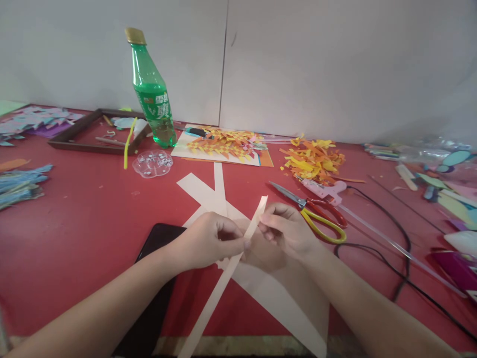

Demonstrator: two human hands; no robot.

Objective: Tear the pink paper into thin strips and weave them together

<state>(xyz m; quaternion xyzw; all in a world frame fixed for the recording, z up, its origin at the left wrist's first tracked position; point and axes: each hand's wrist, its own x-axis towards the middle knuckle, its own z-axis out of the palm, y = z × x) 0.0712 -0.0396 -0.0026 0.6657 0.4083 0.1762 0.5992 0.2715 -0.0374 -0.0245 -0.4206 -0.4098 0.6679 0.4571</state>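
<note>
A long, narrow, cream paper strip slants up from the table's front edge between my hands. My left hand pinches it partway along, thumb on top. Near its upper end, my right hand has thumb and fingers closed at the strip's edge. Beneath both hands lie cream paper pieces, one large and several cut into bands that cross. To the right of my right hand, scissors with one red and one yellow handle loop rest with their blades apart. A black flat device lies partly under my left forearm.
A green bottle stands behind a clear dish of small googly eyes. Left of it is a dark frame. Orange and yellow paper scraps lie behind a pink glue gun, whose black cord loops right.
</note>
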